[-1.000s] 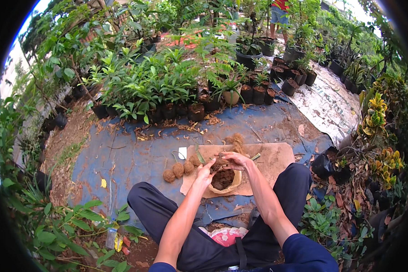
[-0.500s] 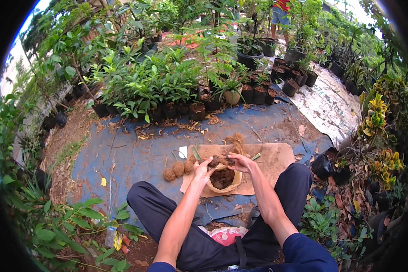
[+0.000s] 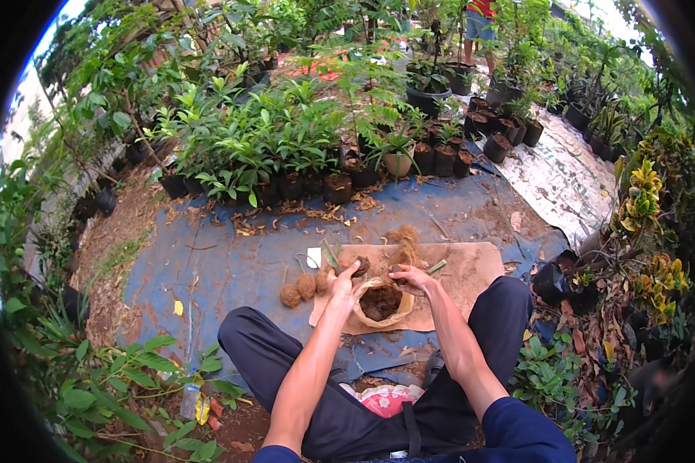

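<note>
Head view: there's a brown soil clump point(image 3: 363, 266) in the left hand point(image 3: 342, 283), fingers and thumb curled round it, at about 11 o'clock from the soil-filled bag point(image 3: 394, 318). Right hand point(image 3: 413, 280) is at 1-2 o'clock, fingers bent and loosely together; can't tell if it's gripping anything.

Progress-wise, I'd guess a few are done: round brown balls point(image 3: 289, 295) sit at 9-10 o'clock. The clump looks unfinished to me, with a fibre tuft point(image 3: 405, 245) loose at 1 o'clock on the cardboard point(image 3: 475, 266) and plenty of soil left.

Writing? Nothing I can read: the white card point(image 3: 313, 258) at 10 o'clock looks blank, and the yellow wrapper point(image 3: 201, 410) at 8 is too small.
</note>
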The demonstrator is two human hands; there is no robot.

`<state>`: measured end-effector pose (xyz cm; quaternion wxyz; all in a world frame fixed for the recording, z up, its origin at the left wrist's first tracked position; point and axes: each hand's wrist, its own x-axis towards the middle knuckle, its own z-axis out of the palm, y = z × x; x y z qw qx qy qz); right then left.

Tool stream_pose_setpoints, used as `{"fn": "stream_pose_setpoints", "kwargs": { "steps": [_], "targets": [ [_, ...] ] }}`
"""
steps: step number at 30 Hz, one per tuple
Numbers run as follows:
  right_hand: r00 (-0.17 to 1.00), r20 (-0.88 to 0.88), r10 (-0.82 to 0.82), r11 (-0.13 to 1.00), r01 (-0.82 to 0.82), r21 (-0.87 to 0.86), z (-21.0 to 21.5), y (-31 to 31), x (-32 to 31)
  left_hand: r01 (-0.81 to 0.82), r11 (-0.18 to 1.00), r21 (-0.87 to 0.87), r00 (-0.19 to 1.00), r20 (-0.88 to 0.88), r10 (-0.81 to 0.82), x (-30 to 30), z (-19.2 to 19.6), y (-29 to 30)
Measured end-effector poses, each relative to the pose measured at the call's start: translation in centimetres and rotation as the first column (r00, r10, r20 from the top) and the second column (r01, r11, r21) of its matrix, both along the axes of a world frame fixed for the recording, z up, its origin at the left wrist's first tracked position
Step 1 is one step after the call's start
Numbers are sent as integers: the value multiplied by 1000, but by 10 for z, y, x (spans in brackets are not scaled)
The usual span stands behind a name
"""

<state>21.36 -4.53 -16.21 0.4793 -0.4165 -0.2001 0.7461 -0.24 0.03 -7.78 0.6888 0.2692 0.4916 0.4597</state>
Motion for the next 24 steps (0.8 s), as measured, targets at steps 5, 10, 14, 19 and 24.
{"fn": "stream_pose_setpoints", "kwargs": {
  "steps": [5,10,14,19,24],
  "targets": [
    [985,173,18,996,-2,-88,-12,-6,-3,7,989,151,1000,-20,-4,-3,-10,9],
    [910,407,81,990,-27,-137,-36,-5,-3,-78,976,202,997,16,76,-1,-11,12],
    [802,597,36,984,76,-162,-54,0,-9,-110,964,241,994,51,101,-2,-5,19],
    [506,842,187,980,-150,-128,-59,3,-18,-81,988,129,977,207,53,-4,10,12],
    [19,1000,10,945,-326,-3,-44,5,-33,-56,992,112,970,242,27,-1,26,4]
  ]
}}
